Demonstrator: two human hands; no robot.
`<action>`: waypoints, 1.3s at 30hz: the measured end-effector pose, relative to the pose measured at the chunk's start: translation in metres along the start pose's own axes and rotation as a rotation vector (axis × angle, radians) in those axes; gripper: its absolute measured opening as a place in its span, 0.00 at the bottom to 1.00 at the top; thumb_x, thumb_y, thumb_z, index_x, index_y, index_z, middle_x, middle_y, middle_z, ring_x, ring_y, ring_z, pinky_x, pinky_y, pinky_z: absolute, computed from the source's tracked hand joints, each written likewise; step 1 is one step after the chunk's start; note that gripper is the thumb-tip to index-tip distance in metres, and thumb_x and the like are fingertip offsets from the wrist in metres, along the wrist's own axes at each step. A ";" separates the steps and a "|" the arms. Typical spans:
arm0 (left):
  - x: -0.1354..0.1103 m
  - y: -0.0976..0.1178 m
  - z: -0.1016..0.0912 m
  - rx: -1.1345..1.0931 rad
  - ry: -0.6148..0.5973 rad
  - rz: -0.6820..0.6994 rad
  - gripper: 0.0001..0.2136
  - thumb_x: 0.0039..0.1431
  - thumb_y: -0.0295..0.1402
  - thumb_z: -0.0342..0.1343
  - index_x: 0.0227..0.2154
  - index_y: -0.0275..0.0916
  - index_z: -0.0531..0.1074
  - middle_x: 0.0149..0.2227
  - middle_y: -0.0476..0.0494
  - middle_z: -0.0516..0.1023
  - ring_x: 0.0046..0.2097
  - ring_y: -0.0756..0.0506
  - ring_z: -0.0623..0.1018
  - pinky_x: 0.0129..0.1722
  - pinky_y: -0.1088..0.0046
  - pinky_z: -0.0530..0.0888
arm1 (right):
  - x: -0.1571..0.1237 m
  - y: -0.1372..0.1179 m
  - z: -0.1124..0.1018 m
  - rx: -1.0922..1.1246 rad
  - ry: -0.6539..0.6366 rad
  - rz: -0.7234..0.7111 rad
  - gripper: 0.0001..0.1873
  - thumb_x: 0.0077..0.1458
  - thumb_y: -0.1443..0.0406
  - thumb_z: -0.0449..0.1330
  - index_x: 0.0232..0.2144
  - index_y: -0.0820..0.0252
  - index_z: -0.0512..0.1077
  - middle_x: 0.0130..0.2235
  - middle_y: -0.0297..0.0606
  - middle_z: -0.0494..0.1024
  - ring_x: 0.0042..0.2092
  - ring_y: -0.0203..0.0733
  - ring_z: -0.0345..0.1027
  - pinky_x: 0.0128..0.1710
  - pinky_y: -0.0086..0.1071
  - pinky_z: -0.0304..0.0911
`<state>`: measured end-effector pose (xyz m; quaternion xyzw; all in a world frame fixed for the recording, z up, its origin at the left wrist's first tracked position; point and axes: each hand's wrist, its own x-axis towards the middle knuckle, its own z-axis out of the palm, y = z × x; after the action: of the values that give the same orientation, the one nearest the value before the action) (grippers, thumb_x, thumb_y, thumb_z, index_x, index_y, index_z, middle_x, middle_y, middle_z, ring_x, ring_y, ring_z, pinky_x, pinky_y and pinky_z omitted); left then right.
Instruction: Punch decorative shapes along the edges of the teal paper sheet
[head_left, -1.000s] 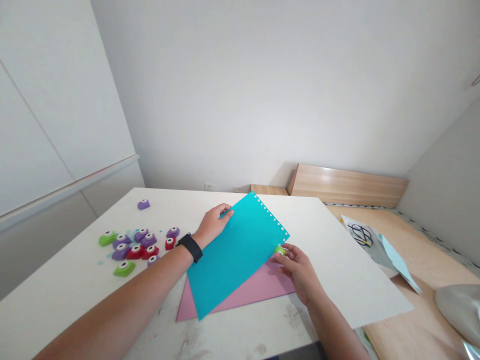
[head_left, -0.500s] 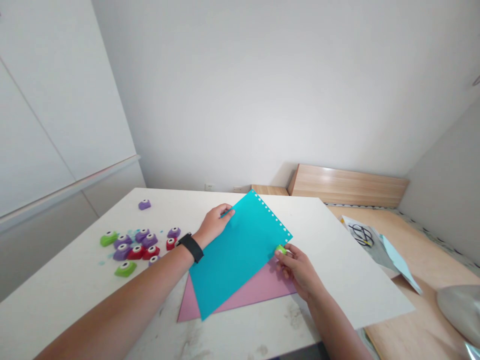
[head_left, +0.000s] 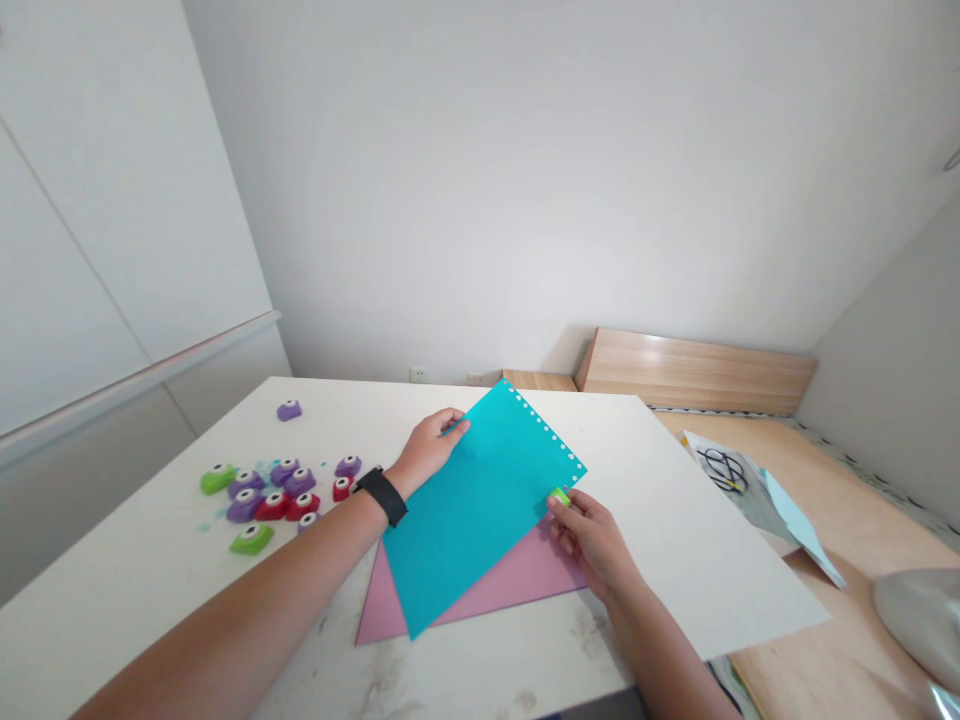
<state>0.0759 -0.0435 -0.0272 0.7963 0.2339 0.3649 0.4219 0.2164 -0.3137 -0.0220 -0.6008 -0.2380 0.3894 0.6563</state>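
Note:
A teal paper sheet (head_left: 480, 500) lies tilted on the white table (head_left: 150, 570), over a pink sheet (head_left: 517, 580). Small punched holes run along the teal sheet's far right edge. My left hand (head_left: 429, 447), with a black wristband, pinches the teal sheet's upper left edge. My right hand (head_left: 589, 535) grips a small green paper punch (head_left: 559, 496) at the sheet's right corner, fingers curled round it.
Several purple, red and green paper punches (head_left: 274, 492) lie in a cluster at the left, with one purple punch (head_left: 288, 410) farther back. A plastic bag with black cord (head_left: 724, 470) and a light blue sheet (head_left: 799, 525) lie on the wooden surface at the right.
The teal sheet has shifted slightly to the right and turned a little. My right hand with the green punch has moved slightly along the sheet's edge.

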 end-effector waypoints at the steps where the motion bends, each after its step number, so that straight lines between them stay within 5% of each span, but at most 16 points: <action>1: 0.000 0.000 0.000 0.005 -0.001 -0.005 0.14 0.61 0.44 0.52 0.38 0.41 0.76 0.37 0.45 0.81 0.40 0.41 0.78 0.41 0.67 0.72 | 0.000 0.000 0.000 0.003 0.005 -0.002 0.19 0.48 0.53 0.70 0.32 0.62 0.72 0.21 0.33 0.73 0.18 0.27 0.53 0.18 0.25 0.44; 27: 0.000 0.006 -0.001 0.017 0.001 -0.018 0.14 0.60 0.45 0.52 0.36 0.41 0.76 0.37 0.44 0.81 0.41 0.40 0.78 0.40 0.67 0.72 | 0.000 -0.002 0.000 -0.021 -0.007 -0.026 0.20 0.47 0.52 0.70 0.30 0.63 0.75 0.24 0.37 0.77 0.19 0.30 0.59 0.19 0.26 0.50; 39: 0.000 0.004 0.000 0.012 -0.003 -0.007 0.14 0.61 0.45 0.52 0.36 0.41 0.75 0.35 0.45 0.80 0.38 0.41 0.78 0.38 0.68 0.72 | 0.000 -0.003 0.003 0.010 -0.013 -0.058 0.20 0.46 0.52 0.71 0.28 0.63 0.75 0.25 0.38 0.76 0.27 0.36 0.65 0.28 0.30 0.58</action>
<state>0.0767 -0.0457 -0.0240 0.7987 0.2381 0.3607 0.4186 0.2149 -0.3123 -0.0190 -0.5878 -0.2574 0.3755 0.6688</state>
